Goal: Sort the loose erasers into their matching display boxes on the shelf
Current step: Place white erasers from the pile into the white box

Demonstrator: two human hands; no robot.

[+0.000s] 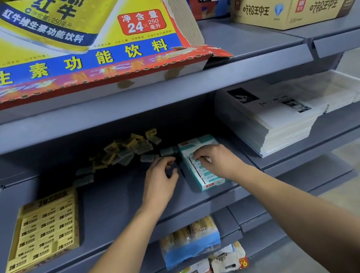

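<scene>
On the grey middle shelf (118, 199) a pile of loose erasers (127, 150), yellow and grey-teal, lies at the back. A yellow display box (45, 229) filled with yellow erasers stands at the front left. A teal and white display box (202, 165) stands right of centre. My right hand (212, 158) rests over this box, its fingertips pinching a teal eraser among the rows inside. My left hand (160, 176) hovers just left of the box with fingers loosely curled; whether it holds anything is unclear.
A large yellow drink carton (67, 43) overhangs the shelf above. A stack of white booklets (288, 115) lies to the right on the same level. Snack bags (190, 240) sit on the shelf below. A tan box (295, 7) stands top right.
</scene>
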